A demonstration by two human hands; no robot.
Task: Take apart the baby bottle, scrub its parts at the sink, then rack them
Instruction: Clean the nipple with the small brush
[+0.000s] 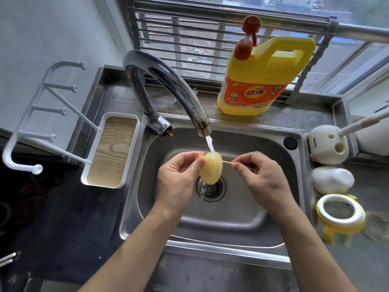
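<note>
Over the sink drain my left hand [179, 175] holds a pale yellow bottle part [210, 170] by its left side, under the stream from the faucet [168, 85]. My right hand [261, 175] pinches a thin stick-like brush [227, 163] that runs into the right side of the part. Water runs down off the part into the drain [214, 190]. On the counter to the right stand the bottle's yellow-and-white collar with handles [341, 218] and a white dome cap [332, 180]. A white peg rack with a wood-grain tray [113, 152] stands left of the sink.
A yellow dish-soap jug with a red pump [263, 81] stands behind the steel sink [210, 239] on the ledge. A cream round brush holder [326, 146] with a white handle sits right of the sink. A grey slatted rack [189, 39] leans at the window.
</note>
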